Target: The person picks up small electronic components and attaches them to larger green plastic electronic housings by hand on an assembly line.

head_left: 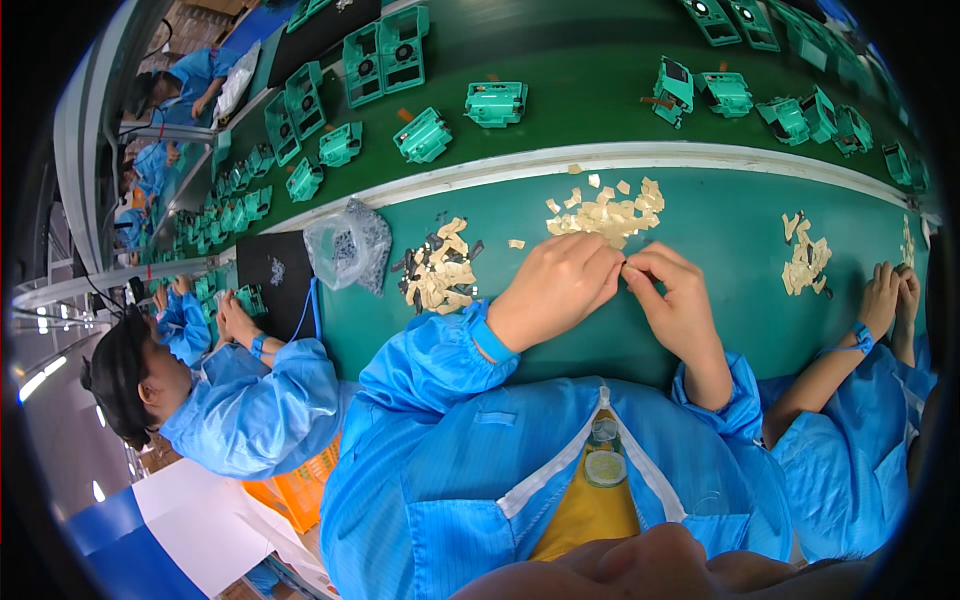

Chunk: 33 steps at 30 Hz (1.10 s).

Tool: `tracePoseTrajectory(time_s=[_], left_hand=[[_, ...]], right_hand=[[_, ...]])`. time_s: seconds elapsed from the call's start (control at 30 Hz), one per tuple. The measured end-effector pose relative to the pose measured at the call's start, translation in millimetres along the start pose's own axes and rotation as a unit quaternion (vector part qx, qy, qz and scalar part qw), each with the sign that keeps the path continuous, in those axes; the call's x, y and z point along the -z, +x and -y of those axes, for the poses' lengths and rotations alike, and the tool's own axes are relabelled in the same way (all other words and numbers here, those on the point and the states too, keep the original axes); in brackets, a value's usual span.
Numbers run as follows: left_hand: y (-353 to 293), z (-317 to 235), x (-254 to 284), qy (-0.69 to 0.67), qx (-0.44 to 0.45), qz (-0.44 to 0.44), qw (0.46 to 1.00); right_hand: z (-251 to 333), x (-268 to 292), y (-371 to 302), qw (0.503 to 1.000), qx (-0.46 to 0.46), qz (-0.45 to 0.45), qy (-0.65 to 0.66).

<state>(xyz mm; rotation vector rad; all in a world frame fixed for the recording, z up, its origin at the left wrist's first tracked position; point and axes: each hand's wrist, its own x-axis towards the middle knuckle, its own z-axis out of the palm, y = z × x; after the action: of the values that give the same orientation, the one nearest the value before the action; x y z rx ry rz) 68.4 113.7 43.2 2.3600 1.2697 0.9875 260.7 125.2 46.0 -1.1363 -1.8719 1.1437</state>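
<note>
My left hand (565,285) and my right hand (678,300) meet over the green work surface (480,200), fingertips pinched together. Whatever is between them is tiny and dark, mostly covered by the fingers, and I cannot make out its kind. Just beyond the fingertips lies a loose heap of small, flat cream-coloured pieces (625,212). Left of my left hand is a second heap, where cream pieces (440,280) are mixed with small black pieces (475,247). A blue band circles my left wrist.
A clear bag of small parts (365,245) lies left, beside a black mat (270,275). Past a pale rail (620,155), teal plastic housings (495,104) stand on a dark green belt (570,60). Co-workers in blue sit on both sides; another cream heap (805,262) lies right.
</note>
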Motion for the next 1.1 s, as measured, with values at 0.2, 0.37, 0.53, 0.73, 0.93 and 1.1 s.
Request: tracePoseTrajectory(time_s=[0.2, 0.37, 0.53, 0.73, 0.93, 1.1], left_hand=[[-1, 21, -5, -0.056, 0.148, -0.049, 0.986], [2, 37, -14, 0.018, 0.175, -0.034, 0.984], [15, 21, -12, -0.074, 0.039, -0.095, 0.992], [9, 22, -10, -0.074, 0.082, 0.039, 0.993], [4, 21, -18, -0.143, 0.135, 0.006, 0.98], [7, 15, -17, -0.11, 0.097, 0.001, 0.989]], right_hand=[[-23, 8, 2, 0.991, -0.072, 0.003, 0.112], [-28, 12, 10, 0.971, -0.182, 0.001, 0.156], [-23, 10, 12, 0.984, -0.159, 0.007, 0.083], [-17, 8, 13, 0.992, -0.126, 0.017, -0.005], [-10, 2, 8, 0.996, -0.015, -0.077, -0.044], [-10, 6, 9, 0.997, -0.017, -0.044, -0.056]])
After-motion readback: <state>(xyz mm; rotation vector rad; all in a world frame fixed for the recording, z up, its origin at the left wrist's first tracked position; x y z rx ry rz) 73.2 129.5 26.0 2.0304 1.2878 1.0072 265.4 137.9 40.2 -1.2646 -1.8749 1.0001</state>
